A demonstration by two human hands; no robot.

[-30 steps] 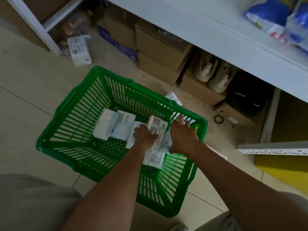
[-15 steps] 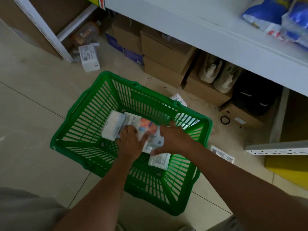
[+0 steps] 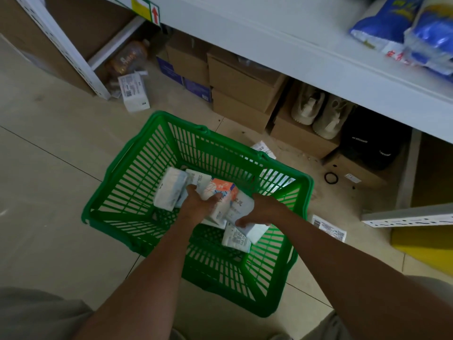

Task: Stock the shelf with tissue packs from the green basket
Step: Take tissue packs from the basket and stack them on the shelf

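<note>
A green plastic basket [image 3: 117,212] stands on the tiled floor below the white shelf [image 3: 282,42]. Several white tissue packs lie in it. My left hand [image 3: 199,204] grips a tissue pack with an orange print [image 3: 221,190] near the basket's middle. My right hand [image 3: 263,211] holds a white tissue pack [image 3: 253,230] by its end, slightly lifted. Another white pack [image 3: 170,188] lies to the left, and one with a printed label [image 3: 235,240] lies under my right hand.
Cardboard boxes [image 3: 241,84], pale shoes [image 3: 318,111] and a black bag [image 3: 372,148] sit under the shelf. Blue bags [image 3: 414,30] lie on the shelf at top right. A white box [image 3: 133,90] and loose paper labels [image 3: 328,228] lie on the floor near the basket.
Both hands have shifted left inside the basket. The left hand has turned up a pack with an orange face, and the right hand now grips a white pack.
</note>
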